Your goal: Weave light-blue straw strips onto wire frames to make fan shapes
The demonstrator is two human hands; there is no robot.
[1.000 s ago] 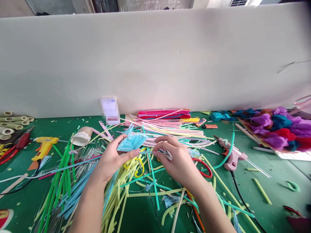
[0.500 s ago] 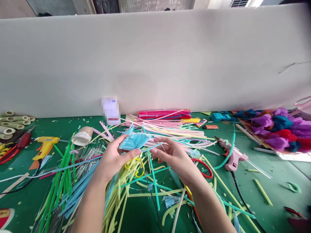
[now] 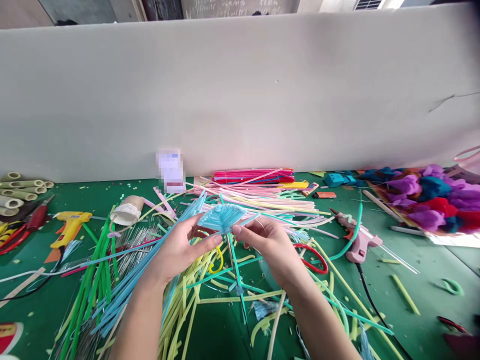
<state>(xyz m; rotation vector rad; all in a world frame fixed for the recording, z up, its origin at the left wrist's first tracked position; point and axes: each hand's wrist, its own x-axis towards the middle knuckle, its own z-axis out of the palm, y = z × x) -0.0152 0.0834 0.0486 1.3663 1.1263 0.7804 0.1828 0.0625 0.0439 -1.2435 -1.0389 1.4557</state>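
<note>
A light blue leaf-shaped piece made of pipe cleaners (image 3: 222, 218) is held up between my two hands, over the middle of the table. My left hand (image 3: 182, 255) has its fingers at the piece's left edge, partly behind it, and its thumb along the underside. At the lower right end, my right hand (image 3: 268, 245) pinches the piece between thumb and fingers. A short light blue strip (image 3: 252, 218) sticks out above the right fingers. Below the hands lie teal pipe cleaners (image 3: 234, 260), a bundle of yellow-green ones (image 3: 180, 305) and yellow scissor handles (image 3: 216, 261).
On the left are blue pipe cleaners (image 3: 127, 290), green ones (image 3: 88, 280), a yellow glue gun (image 3: 71, 225) and a paper cup (image 3: 127, 211). Pink pipe cleaners (image 3: 255, 195) lie behind. To the right are a pink glue gun (image 3: 360, 240) and purple and red flowers (image 3: 431, 197). A white partition (image 3: 240, 100) stands at the back.
The blue leaf-shaped piece has shifted right and turned to show its ribbed face more squarely. My left hand has moved slightly right with it; the right hand now pinches at its lower end.
</note>
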